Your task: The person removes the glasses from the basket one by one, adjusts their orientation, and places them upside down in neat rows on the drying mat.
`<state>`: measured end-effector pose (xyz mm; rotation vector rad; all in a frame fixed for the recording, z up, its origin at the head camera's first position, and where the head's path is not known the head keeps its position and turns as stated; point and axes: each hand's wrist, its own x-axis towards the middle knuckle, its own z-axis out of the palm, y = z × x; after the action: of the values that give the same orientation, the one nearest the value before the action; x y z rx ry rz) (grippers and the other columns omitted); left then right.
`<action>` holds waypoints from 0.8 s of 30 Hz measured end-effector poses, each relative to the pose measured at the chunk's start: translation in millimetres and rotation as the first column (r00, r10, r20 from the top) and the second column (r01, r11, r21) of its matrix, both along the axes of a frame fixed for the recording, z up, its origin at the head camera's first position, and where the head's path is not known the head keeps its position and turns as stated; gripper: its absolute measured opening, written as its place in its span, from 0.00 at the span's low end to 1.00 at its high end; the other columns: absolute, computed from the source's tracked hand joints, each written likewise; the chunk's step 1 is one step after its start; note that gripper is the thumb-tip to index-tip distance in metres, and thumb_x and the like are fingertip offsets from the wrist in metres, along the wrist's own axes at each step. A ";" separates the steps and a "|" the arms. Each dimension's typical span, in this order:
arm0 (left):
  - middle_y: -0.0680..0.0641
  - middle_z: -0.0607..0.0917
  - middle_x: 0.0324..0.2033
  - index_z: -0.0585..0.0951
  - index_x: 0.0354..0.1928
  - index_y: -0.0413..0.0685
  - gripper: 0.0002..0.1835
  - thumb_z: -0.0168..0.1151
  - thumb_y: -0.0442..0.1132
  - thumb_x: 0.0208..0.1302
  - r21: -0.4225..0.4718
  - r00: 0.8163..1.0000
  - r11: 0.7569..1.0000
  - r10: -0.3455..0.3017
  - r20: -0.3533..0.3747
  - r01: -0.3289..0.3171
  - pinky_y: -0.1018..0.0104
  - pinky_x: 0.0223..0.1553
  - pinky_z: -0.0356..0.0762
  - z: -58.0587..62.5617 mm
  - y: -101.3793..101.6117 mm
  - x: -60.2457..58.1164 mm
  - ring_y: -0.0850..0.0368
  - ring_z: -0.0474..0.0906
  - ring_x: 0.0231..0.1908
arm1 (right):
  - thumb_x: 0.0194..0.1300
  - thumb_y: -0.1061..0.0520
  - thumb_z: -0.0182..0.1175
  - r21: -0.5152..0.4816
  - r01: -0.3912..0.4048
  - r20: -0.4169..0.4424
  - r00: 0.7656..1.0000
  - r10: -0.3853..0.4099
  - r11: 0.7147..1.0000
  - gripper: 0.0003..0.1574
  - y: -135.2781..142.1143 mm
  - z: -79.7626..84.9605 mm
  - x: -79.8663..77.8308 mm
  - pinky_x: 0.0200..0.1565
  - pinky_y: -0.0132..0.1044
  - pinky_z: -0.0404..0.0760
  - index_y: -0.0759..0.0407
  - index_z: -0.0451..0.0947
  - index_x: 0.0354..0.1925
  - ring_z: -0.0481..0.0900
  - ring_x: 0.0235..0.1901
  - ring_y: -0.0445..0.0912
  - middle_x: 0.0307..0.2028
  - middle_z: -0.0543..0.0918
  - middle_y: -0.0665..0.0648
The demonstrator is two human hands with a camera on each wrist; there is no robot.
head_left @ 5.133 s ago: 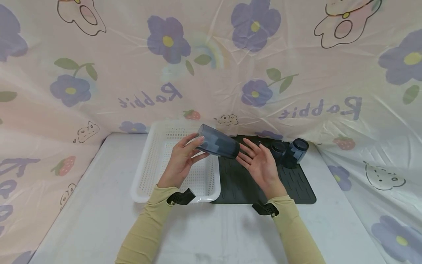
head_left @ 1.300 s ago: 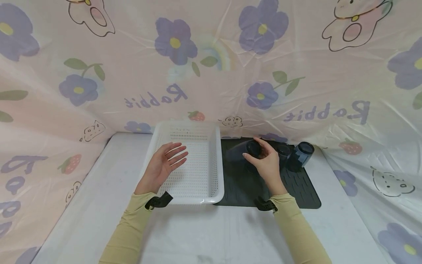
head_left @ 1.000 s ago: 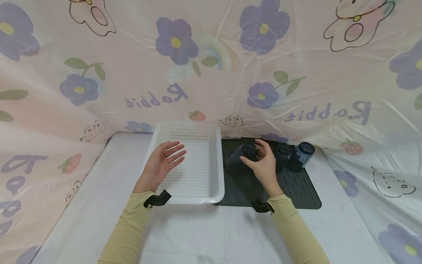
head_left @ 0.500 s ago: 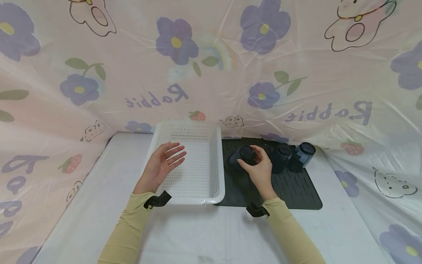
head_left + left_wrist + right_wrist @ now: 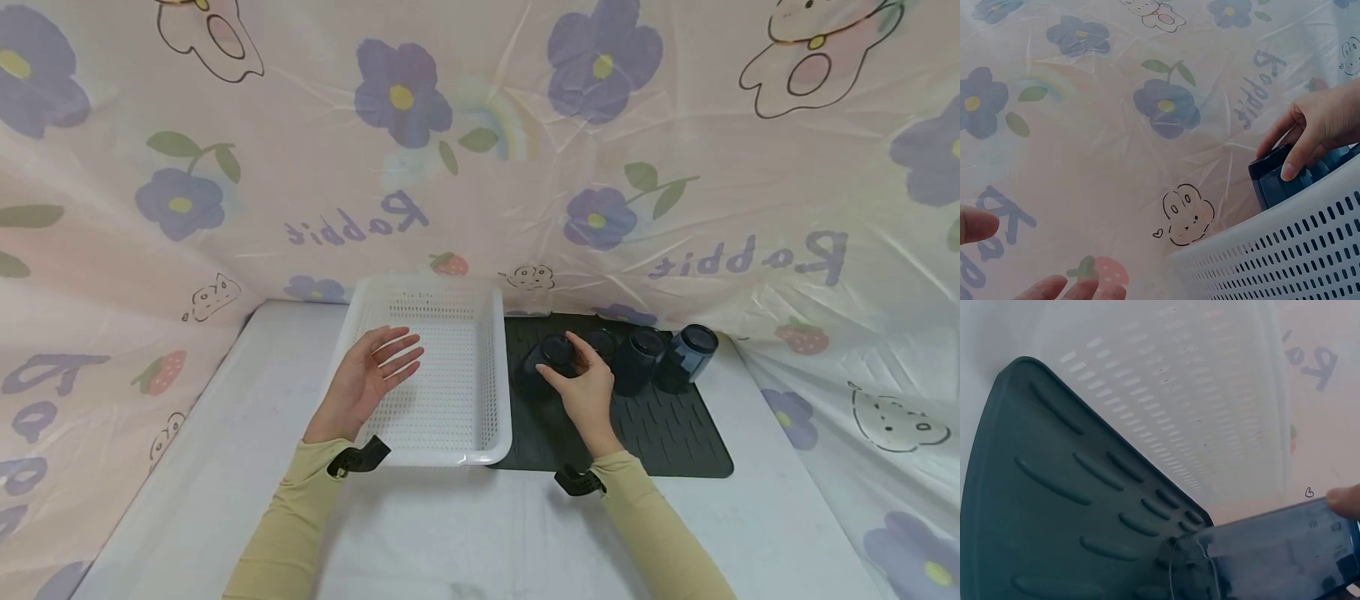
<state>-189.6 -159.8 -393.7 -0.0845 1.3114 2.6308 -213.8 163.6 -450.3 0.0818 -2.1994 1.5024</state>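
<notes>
Upside down at the left of the dark ribbed drying mat [image 5: 652, 442], a dark blue see-through tumbler [image 5: 536, 379] is held by my right hand [image 5: 588, 396]. Thumb and fingers pinch it near its upturned base. In the right wrist view the tumbler [image 5: 1266, 556] has its rim down at the mat's surface, and a fingertip [image 5: 1344, 501] shows on its side. Three more dark tumblers stand inverted along the mat's back right, one tumbler [image 5: 602, 342] partly hidden behind my right hand. My left hand [image 5: 367, 379], fingers spread and holding nothing, hovers over the white basket [image 5: 504, 417].
The perforated white basket sits on the white-covered table [image 5: 465, 533], directly left of the mat. Its right wall rises beside the held tumbler. A flower-printed plastic sheet [image 5: 480, 183] hangs behind and at both sides. The rightmost tumbler [image 5: 686, 358] stands near the mat's right edge.
Earlier the tumbler was tilted in my left hand over the basket. My right hand then had it base up over the mat and has lowered it toward the front left. My left hand stays nearly still.
</notes>
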 end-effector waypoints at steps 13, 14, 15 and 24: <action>0.33 0.64 0.66 0.64 0.65 0.36 0.28 0.53 0.47 0.72 0.020 1.000 1.000 -0.010 0.007 0.009 0.50 0.63 0.66 -1.4 2.2 2.0 0.39 0.67 0.62 | 0.47 0.63 0.76 -0.028 0.029 -0.049 0.998 -0.031 0.999 0.41 -4.2 -4.2 -5.0 0.54 0.46 0.77 0.64 0.73 0.59 0.79 0.51 0.52 0.53 0.79 0.61; 0.33 0.65 0.66 0.64 0.65 0.36 0.28 0.52 0.47 0.72 0.019 1.000 1.000 -0.010 0.007 0.010 0.50 0.63 0.66 -1.3 2.2 2.1 0.38 0.65 0.63 | 0.47 0.64 0.76 -0.040 0.014 -0.055 0.998 -0.016 0.999 0.41 -4.2 -4.4 -5.8 0.54 0.47 0.77 0.65 0.73 0.60 0.78 0.52 0.54 0.54 0.78 0.62; 0.34 0.66 0.65 0.65 0.64 0.37 0.27 0.53 0.47 0.72 0.016 1.000 1.000 -0.011 0.007 0.011 0.50 0.63 0.65 -1.4 2.1 1.9 0.37 0.64 0.63 | 0.47 0.64 0.76 -0.046 -0.001 -0.057 0.998 -0.002 0.999 0.41 -4.0 -4.6 -6.5 0.55 0.47 0.76 0.64 0.73 0.60 0.78 0.52 0.54 0.54 0.78 0.63; 0.34 0.67 0.64 0.66 0.64 0.36 0.27 0.52 0.47 0.72 -0.010 1.000 1.000 0.005 0.001 -0.005 0.50 0.63 0.66 -3.3 0.2 1.1 0.39 0.67 0.62 | 0.54 0.65 0.71 0.045 -0.113 -0.009 0.994 0.113 0.993 0.43 3.9 -9.8 -11.4 0.60 0.46 0.71 0.61 0.66 0.66 0.73 0.59 0.54 0.60 0.73 0.62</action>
<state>-188.4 -159.6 -397.0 -0.0908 1.3261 2.6282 -225.3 167.4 -460.1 0.2324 -2.2527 1.5088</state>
